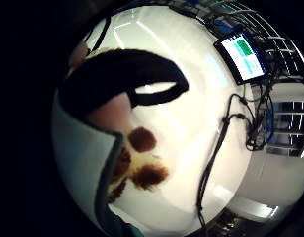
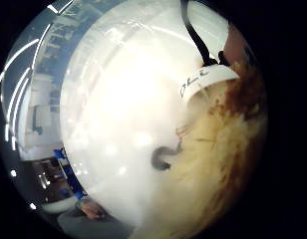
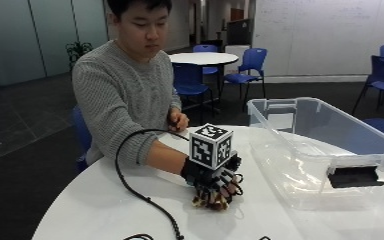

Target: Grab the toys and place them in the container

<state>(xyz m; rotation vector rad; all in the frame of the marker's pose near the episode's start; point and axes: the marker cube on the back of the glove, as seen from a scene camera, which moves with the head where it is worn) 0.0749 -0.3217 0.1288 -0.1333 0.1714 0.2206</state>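
The gloved right hand (image 3: pixel 213 181) is lowered onto the table (image 3: pixel 99 210), palm down, with its fingers (image 3: pixel 226 189) curled round a toy (image 3: pixel 212 202). The toy, a tan plush with dark brown spots, is seen directly beneath the hand, only its lower edge showing past the fingertips. In the thumb side palm view its fur (image 2: pixel 218 164) is pressed close against the palm. The bare hand (image 3: pixel 177 120) is held near the table's far edge, well apart from the toy. The container (image 3: pixel 325 150), of clear plastic, is set on the table just beside the gloved hand.
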